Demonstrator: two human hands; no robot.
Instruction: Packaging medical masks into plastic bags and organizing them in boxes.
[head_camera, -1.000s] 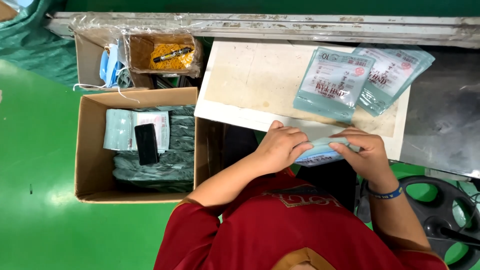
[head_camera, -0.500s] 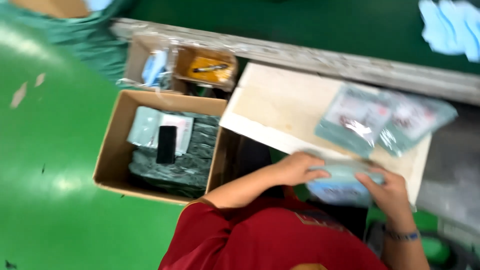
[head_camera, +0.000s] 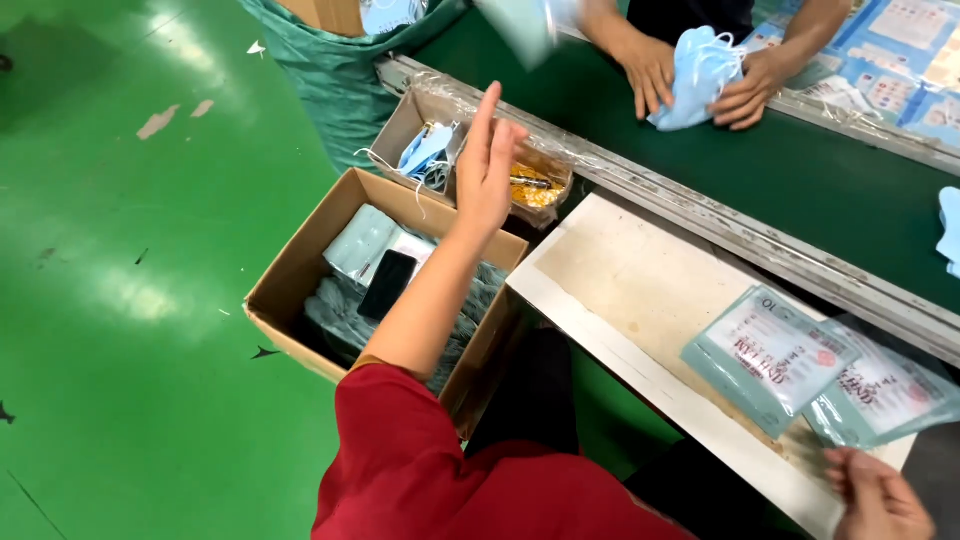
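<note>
Left hand: your left hand (head_camera: 487, 170) is raised, fingers spread, empty, above the box (head_camera: 300, 265).
Right hand: your right hand (head_camera: 880, 497) is loosely open beside the packets (head_camera: 775, 355).
Room: the board (head_camera: 630, 290) lies bare between them.

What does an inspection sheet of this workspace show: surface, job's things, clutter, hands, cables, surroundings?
Surface: pale board, scuffed, beside a dark green belt.
Job's things: two sealed mask packs overlapping on the board's right part; open carton on the floor holds more packs and a black phone.
Clutter: two small boxes behind the carton with loose masks and small items.
Hands: left hand raised, open and empty above the small boxes; right hand at the board's edge near the packs, touching nothing visible.
Cables: nothing seen.
Surroundings: green floor; another person's hands hold blue masks over the belt.
</note>
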